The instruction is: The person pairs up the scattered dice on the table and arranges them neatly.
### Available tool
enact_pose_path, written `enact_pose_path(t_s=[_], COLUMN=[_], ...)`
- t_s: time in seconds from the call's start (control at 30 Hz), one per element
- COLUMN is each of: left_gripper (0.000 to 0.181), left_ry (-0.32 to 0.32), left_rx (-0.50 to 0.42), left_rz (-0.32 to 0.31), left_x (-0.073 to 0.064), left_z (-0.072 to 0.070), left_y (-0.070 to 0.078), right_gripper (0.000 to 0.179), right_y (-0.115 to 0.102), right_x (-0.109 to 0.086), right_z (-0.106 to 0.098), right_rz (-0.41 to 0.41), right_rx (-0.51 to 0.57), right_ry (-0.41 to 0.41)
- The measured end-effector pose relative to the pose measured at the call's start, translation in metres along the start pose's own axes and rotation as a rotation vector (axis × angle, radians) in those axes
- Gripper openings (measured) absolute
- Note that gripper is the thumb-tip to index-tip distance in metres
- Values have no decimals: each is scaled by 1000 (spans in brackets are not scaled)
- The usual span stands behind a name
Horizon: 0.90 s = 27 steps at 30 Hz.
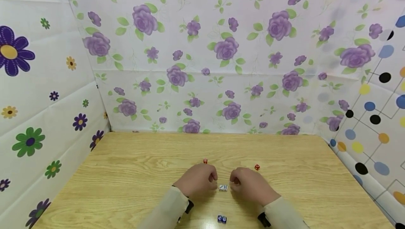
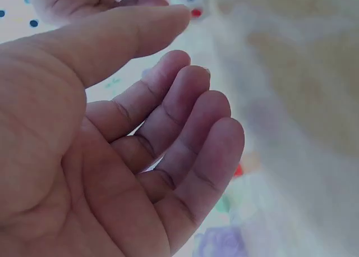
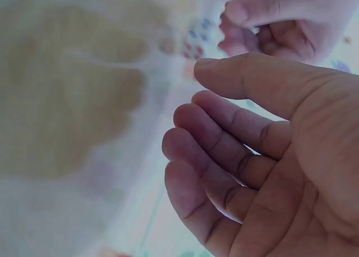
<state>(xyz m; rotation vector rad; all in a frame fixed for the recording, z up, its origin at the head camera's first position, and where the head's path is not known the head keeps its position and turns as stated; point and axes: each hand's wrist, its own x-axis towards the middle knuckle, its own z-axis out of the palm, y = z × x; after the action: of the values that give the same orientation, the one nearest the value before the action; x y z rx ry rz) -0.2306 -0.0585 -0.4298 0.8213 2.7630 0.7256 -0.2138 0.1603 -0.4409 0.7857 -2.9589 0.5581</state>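
Observation:
Two white dice (image 1: 223,188) sit side by side on the wooden table, in the gap between my hands. My left hand (image 1: 198,179) is just left of them and my right hand (image 1: 251,183) just right, both with loosely bent fingers and thumb apart. Neither palm holds anything in the left wrist or right wrist view. Past the left hand's knuckles is a red die (image 1: 205,161); another red die (image 1: 257,167) lies beyond the right hand. Nearer to me, two blue dice (image 1: 222,219) lie together. The white dice (image 3: 197,39) look blurred in the right wrist view.
The light wood table (image 1: 142,158) reaches back to a white cloth wall (image 1: 202,92) with purple roses. A flowered cloth (image 1: 63,116) stands along the left side, and a dotted cloth (image 1: 373,130) along the right. Dark bands circle both wrists over pale sleeves.

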Motion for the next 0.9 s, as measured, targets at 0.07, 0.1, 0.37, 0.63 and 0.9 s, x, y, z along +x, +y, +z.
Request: enact_pose_path(t_s=[0.07, 0.1, 0.37, 0.63, 0.9], left_gripper=[14, 14, 14, 16, 18], left_ry=[22, 37, 153, 198, 181], left_rx=[-1, -10, -41, -39, -16], left_rz=[-10, -16, -43, -48, -55], left_x=[-2, -3, -11, -13, -10], left_z=[-8, -13, -38, -45, -42], left_y=[-5, -7, -25, -30, -30], right_gripper=[7, 8, 11, 11, 12], right_y=[2, 4, 14, 21, 23], right_x=[0, 0, -4, -4, -3], right_z=[-6, -10, -28, -29, -27], right_rz=[24, 34, 107, 129, 148], right_rx=[-6, -12, -16, -13, -8], right_ry=[18, 25, 72, 87, 87])
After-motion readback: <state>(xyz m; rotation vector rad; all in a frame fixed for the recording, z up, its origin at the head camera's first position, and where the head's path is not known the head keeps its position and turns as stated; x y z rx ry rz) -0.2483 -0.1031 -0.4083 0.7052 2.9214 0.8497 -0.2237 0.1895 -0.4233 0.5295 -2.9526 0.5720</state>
